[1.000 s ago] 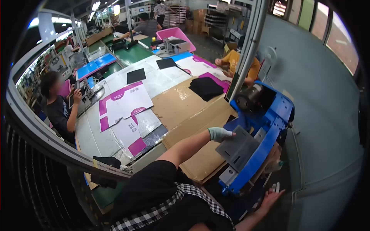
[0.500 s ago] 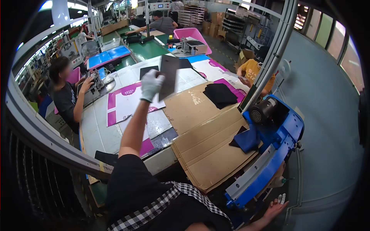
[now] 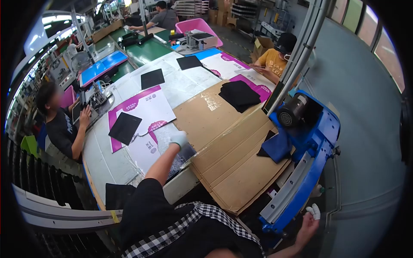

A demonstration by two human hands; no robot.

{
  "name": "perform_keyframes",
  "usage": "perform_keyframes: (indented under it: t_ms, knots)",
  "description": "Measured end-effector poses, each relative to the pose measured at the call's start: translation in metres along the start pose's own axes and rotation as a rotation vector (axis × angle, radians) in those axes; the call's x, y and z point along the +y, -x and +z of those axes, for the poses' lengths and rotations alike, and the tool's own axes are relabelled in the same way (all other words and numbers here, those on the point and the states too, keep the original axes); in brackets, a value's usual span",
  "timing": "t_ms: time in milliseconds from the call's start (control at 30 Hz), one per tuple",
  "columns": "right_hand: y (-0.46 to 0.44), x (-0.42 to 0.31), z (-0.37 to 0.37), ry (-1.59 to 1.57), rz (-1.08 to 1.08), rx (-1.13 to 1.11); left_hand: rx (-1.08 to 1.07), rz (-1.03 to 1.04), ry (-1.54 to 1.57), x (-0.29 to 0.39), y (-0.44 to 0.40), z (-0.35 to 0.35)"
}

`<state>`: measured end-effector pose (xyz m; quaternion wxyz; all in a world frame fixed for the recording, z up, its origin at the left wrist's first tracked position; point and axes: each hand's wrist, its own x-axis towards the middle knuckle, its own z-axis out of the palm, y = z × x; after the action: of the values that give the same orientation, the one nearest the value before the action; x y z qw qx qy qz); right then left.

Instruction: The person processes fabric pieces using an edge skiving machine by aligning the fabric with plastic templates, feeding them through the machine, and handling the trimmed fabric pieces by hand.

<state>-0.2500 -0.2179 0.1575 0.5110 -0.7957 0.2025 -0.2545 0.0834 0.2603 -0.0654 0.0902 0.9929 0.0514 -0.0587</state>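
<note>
My left hand [image 3: 178, 138], in a pale glove, is over the near edge of the table beside the brown cardboard. Its fingers are blurred and turned away, so their grip is unclear. To its left, a black rectangular sheet [image 3: 125, 128] lies on a white and magenta printed board [image 3: 144, 107]. Two more sheets, one black sheet [image 3: 152, 79] and another black sheet [image 3: 189, 62], rest farther back. My right hand [image 3: 307, 225] hangs low at the right beside the blue machine, white coverings on its fingertips, fingers loosely bent and nothing visible in it.
Brown cardboard [image 3: 241, 172] covers the table's near right, bearing a stack of black pieces [image 3: 240, 95] and a dark blue piece [image 3: 277, 146]. A blue machine [image 3: 318, 146] with a motor stands right. One person [image 3: 60, 124] works at left, another [image 3: 275, 64] at the far right.
The black sheet has left my left hand and lies on the printed board. That hand has come down and nearer to me. My right hand's fingers have curled up. The head view has shifted.
</note>
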Motion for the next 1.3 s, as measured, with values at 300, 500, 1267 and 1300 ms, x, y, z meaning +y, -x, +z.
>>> perform_keyframes:
  t_ms: [300,500,1267,1300]
  knots:
    - [0.014,-0.023,0.018,-0.068,0.044,-0.164,-0.111,0.531,0.339,0.167,0.102,-0.005]
    - [0.017,-0.032,0.012,-0.113,0.078,-0.276,-0.164,0.61,0.435,0.224,0.163,-0.011]
    - [0.016,-0.022,0.001,-0.057,-0.169,-0.565,-0.203,0.383,0.287,0.222,0.302,0.015]
    - [0.016,-0.022,0.0,-0.043,-0.192,-0.561,-0.181,0.36,0.293,0.217,0.307,0.018]
